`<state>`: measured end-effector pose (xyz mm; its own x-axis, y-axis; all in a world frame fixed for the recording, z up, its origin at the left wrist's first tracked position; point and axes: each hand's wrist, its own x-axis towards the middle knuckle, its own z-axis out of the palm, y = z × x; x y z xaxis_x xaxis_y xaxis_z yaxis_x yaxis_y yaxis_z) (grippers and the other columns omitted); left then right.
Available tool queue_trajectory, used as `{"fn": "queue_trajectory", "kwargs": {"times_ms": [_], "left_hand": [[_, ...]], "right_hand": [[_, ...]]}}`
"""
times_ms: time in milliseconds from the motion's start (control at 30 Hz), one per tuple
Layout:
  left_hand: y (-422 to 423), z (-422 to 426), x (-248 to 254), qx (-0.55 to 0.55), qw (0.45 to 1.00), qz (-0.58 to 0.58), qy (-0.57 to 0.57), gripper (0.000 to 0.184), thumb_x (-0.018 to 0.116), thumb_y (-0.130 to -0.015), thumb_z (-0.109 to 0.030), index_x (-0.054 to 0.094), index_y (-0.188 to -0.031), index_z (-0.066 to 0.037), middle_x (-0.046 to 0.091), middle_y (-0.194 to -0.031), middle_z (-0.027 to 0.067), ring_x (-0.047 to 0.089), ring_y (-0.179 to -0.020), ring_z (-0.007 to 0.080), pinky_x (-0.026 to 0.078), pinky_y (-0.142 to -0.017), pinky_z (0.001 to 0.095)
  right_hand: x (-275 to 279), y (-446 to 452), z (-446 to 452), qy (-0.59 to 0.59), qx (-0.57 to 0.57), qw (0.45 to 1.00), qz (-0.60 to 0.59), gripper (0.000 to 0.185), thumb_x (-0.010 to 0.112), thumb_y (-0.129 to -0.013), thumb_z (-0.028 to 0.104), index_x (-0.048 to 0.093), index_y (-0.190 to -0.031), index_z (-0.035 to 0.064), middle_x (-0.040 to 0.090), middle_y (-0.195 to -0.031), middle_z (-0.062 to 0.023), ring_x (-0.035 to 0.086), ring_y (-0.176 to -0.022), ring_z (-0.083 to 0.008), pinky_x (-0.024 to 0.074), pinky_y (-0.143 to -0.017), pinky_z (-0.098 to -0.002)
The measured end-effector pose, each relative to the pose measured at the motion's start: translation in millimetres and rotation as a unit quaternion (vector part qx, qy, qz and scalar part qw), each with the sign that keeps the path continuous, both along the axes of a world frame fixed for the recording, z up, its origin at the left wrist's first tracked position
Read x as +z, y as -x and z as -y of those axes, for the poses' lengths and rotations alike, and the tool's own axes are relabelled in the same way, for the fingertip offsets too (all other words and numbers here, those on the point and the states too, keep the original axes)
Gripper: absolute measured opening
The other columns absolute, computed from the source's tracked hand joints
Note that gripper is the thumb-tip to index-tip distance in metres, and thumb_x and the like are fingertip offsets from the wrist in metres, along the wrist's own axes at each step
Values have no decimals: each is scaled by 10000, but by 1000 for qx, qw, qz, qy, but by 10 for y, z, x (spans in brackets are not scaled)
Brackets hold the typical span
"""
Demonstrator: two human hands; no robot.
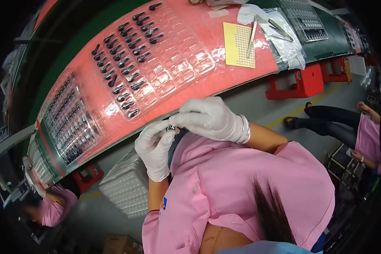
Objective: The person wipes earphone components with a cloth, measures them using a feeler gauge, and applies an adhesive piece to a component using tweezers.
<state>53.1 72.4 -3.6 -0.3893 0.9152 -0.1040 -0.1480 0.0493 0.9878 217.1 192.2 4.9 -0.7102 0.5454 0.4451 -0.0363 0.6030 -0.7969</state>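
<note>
Both my hands wear white gloves and meet in front of my chest, just off the table edge. My left hand (153, 146) is closed, pinching a small black and silvery part (171, 128) between thumb and fingertips. From the right, my right hand (211, 120) is closed too, its fingertips pressed together against the top of that part. Fingers cover most of the part, so its exact kind does not show. Beyond my hands, a clear plastic tray (165, 90) holds rows of small black parts with stems (132, 113) in its left pockets.
On the pink mat, a yellow-backed sticker sheet (235, 46) lies under tweezers (252, 37). More tweezers (280, 30) rest on a plastic bag at right. Another filled tray (70, 120) is at left. Stacked clear trays (129, 182) stand below the table, near red stools (302, 82). Co-workers are on both sides.
</note>
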Motion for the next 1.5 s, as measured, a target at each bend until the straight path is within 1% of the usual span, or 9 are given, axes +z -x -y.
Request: {"fn": "queue_trajectory", "kwargs": {"times_ms": [100, 200, 267, 533, 633, 833, 1067, 1200, 1500], "left_hand": [[-24, -1, 1, -17, 999, 39, -10, 307, 728, -849, -116, 644, -1114, 14, 667, -929, 90, 654, -751, 148, 509, -629, 231], [-96, -72, 12, -9, 999, 53, -4, 288, 707, -865, -106, 642, -1119, 12, 659, -975, 102, 658, -783, 157, 512, -630, 232], [-156, -127, 21, -5, 998, 60, -2, 278, 697, -872, -101, 641, -1121, 11, 656, -998, 109, 659, -799, 162, 513, -631, 233], [-294, -279, 55, 4, 993, 117, -10, 251, 649, -898, -76, 637, -1137, 2, 650, -1057, 105, 650, -884, 157, 519, -640, 236], [-233, -265, 62, -20, 981, 191, 5, 259, 618, -919, -71, 625, -1168, -1, 654, -1088, 97, 647, -904, 145, 524, -654, 229], [-205, -341, 72, -20, 987, 158, 29, 273, 573, -944, -61, 606, -1207, 3, 652, -1135, 107, 648, -913, 138, 529, -668, 223], [-215, -384, 62, -49, 984, 168, 22, 306, 553, -964, -127, 594, -1224, 28, 644, -1175, 137, 643, -924, 163, 512, -629, 242], [-188, -346, 44, -53, 988, 142, 10, 338, 540, -973, -175, 590, -1227, 43, 643, -1170, 135, 632, -931, 157, 506, -625, 242], [-153, -291, 34, -34, 992, 118, -5, 318, 547, -962, -162, 608, -1196, 44, 654, -1125, 125, 619, -888, 138, 486, -607, 229]], "right_hand": [[26, -251, -131, -56, -72, 993, 71, 206, 662, -829, -28, 698, -1020, 41, 635, -855, -92, 636, -690, -177, 507, -606, -288], [24, -625, -266, 59, -103, 991, 65, 150, 659, -864, 30, 691, -1010, 17, 629, -804, -67, 614, -675, -146, 478, -594, -254], [-28, -827, -370, 381, -152, 912, -2, 184, 644, -906, 92, 671, -1055, -13, 613, -770, -32, 588, -684, -99, 442, -585, -219], [-93, -828, -827, 438, -137, 881, 117, 277, 619, -931, 122, 624, -1166, -25, 625, -814, -17, 564, -714, -39, 421, -579, -170], [-110, -786, -850, 458, -138, 870, 121, 255, 620, -933, 142, 637, -1132, -17, 635, -830, -13, 564, -709, -27, 415, -570, -152], [-46, -733, -777, 441, -156, 874, 130, 212, 620, -936, 173, 653, -1056, 1, 647, -853, -8, 570, -700, -15, 407, -553, -131], [368, -500, -398, 510, -21, 853, 106, 142, 610, -937, 133, 658, -975, 5, 658, -787, -15, 563, -645, -21, 414, -546, -152], [139, -312, -274, 465, 40, 881, 74, 115, 622, -928, 97, 652, -955, -11, 651, -750, -22, 570, -632, -38, 437, -554, -181], [153, -211, -259, 502, 41, 857, 110, 118, 621, -934, 86, 641, -963, -27, 638, -749, -33, 581, -657, -53, 455, -569, -201]]}}
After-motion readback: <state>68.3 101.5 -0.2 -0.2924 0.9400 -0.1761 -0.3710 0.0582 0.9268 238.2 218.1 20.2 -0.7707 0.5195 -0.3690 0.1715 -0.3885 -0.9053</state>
